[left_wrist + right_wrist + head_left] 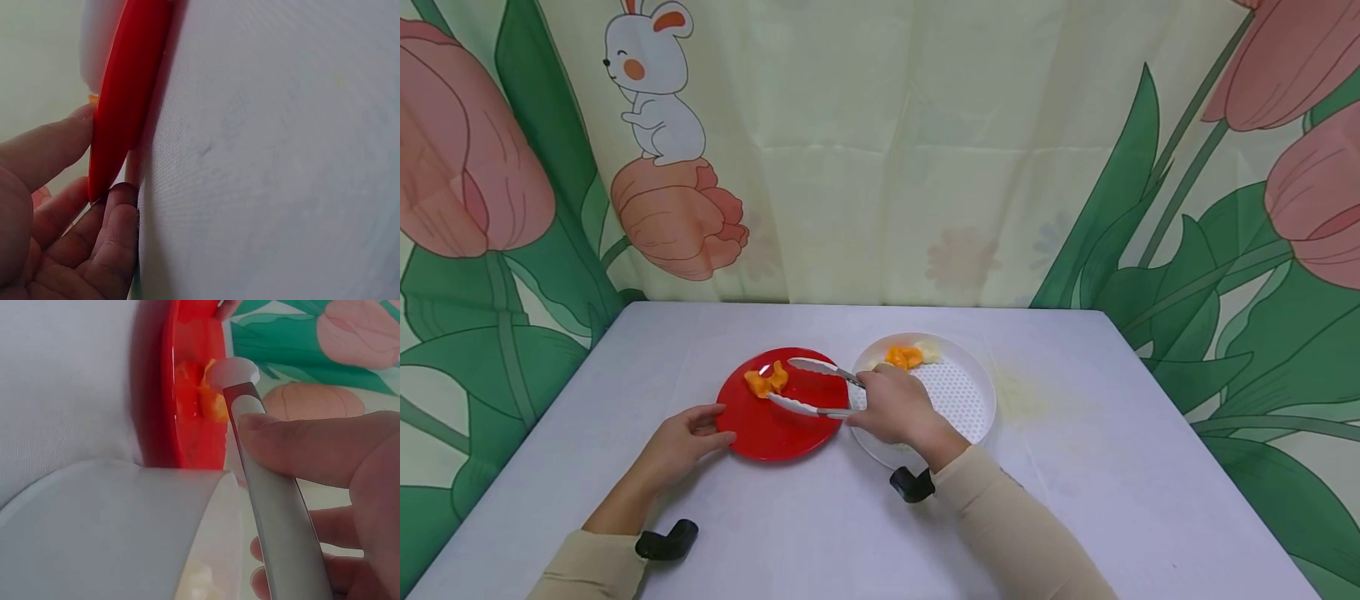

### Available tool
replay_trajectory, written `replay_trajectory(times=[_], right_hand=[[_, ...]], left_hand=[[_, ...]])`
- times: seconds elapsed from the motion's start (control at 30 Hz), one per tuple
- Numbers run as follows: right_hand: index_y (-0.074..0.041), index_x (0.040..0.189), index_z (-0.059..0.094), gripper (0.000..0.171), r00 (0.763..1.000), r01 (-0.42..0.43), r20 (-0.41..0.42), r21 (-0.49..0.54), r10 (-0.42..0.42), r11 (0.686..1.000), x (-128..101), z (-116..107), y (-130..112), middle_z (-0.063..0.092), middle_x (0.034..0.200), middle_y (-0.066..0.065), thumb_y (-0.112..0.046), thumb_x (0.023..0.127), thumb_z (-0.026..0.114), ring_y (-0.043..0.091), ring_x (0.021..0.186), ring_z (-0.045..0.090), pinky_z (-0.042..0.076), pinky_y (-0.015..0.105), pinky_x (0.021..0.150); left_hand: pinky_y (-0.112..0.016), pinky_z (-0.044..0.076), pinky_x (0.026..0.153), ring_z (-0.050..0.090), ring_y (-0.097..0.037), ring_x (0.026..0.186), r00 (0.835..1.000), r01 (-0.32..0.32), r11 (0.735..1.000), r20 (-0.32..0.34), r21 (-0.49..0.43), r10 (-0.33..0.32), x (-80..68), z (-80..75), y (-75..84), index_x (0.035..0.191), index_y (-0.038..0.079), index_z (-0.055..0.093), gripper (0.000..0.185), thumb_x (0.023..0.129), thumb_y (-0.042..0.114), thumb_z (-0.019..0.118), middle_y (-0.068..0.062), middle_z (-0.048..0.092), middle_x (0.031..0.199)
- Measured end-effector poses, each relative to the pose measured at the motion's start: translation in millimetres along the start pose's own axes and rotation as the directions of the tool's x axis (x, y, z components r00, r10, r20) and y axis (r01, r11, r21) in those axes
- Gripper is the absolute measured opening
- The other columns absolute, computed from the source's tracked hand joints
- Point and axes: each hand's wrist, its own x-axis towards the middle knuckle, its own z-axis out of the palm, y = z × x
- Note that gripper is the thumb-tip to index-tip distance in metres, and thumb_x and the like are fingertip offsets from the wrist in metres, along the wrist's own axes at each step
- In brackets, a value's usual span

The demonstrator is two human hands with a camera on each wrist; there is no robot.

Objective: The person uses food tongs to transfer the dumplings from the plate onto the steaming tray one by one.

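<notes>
Gripping the tongs (797, 407) in the right hand (895, 404), with white tips spread apart over the red plate (782, 437), close to the orange pieces (760, 385) on its left part; hard to tell whether touching them or just beside them. Pinching the plate's left rim with the left hand (688, 446), with thumb on top and fingers at the edge and underneath. Could go wrong, by the look of it, through squeezing with the far tip so far right of the pieces: might catch only a corner, or push them over the smooth red surface toward the rim. Could also crush or drop a soft-looking piece by pressing too hard or too lightly. Might tilt the plate, too, by raising that pinched rim. Can see on the red plate the orange pieces, lying close together. To the right, in the white dish (962, 400), partly covered by the right hand, can see an orange clump (904, 357) with pale pieces (929, 350) beside it, gathered toward the far side of the patterned floor
</notes>
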Motion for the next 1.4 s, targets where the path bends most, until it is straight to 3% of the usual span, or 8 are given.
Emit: replay_trajectory(times=[0.4,0.83,1.2,1.4], right_hand=[[-0.012,0.111,0.060,0.056,0.999,-0.035,0.006,0.008,0.035,0.999,9.5,2.5,-11.4,0.055,0.082,-0.004,-0.037,0.064,0.078,0.013,0.075,0.048,0.047,0.023,0.053],[-0.014,0.105,0.062,0.041,0.999,-0.033,0.014,0.037,0.033,0.999,3.9,-1.2,-1.5,0.053,0.076,-0.007,-0.037,0.073,0.071,0.013,0.072,0.048,0.044,0.024,0.052],[-0.017,0.112,0.060,0.045,0.999,-0.001,-0.046,0.154,0.008,0.988,-7.7,-8.4,7.8,0.056,0.085,-0.008,-0.037,0.073,0.072,0.013,0.076,0.049,0.045,0.026,0.058],[-0.017,0.110,0.061,0.040,0.995,0.032,-0.097,0.136,-0.019,0.990,-13.4,-20.7,17.8,0.055,0.080,-0.010,-0.038,0.076,0.068,0.012,0.074,0.048,0.042,0.026,0.058]], left_hand=[[-0.034,0.051,0.073,0.043,-0.036,0.110,1.000,-0.017,1.000,0.000,0.000,0.017,0.9,0.0,-0.7,0.134,0.008,0.036,0.079,0.071,0.039,0.072,-0.020,0.041,0.128],[-0.035,0.052,0.072,0.043,-0.037,0.110,1.000,-0.015,1.000,-0.001,0.007,0.015,1.2,1.3,-1.3,0.134,0.008,0.037,0.079,0.071,0.039,0.073,-0.021,0.041,0.128],[-0.035,0.051,0.074,0.043,-0.037,0.112,1.000,-0.019,1.000,0.004,0.008,0.019,0.9,-0.2,-2.2,0.135,0.008,0.035,0.078,0.073,0.039,0.071,-0.021,0.040,0.129],[-0.035,0.051,0.074,0.043,-0.037,0.112,1.000,-0.025,1.000,0.011,0.006,0.025,1.0,-0.5,-2.8,0.135,0.008,0.035,0.077,0.074,0.039,0.071,-0.021,0.041,0.129]])
